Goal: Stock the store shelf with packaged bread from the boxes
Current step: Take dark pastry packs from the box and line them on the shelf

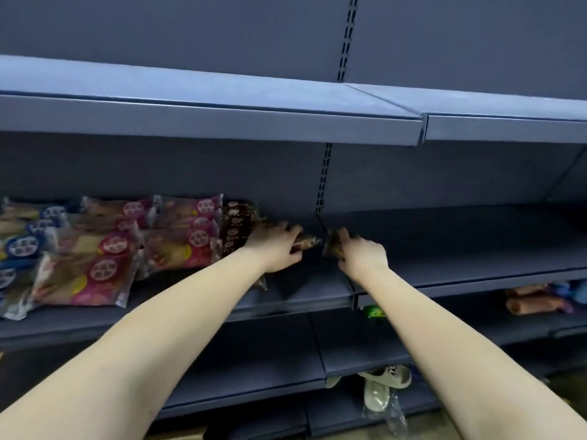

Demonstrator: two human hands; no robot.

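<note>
Blue steel shelf [444,249]; left hand [279,246], right hand [362,254], fingers clamped on brown bread packs [306,242].

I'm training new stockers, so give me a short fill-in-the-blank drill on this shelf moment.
1. The left hand rests on a dark ____ bread packet.
2. The pink-labelled bread packets lie to the ____ of both hands.
3. The right hand grips a small brown packet above the ____ blue metal shelf.
4. The pale slipper lies ____ that shelf.

Missing words: brown; left; middle; below
</note>
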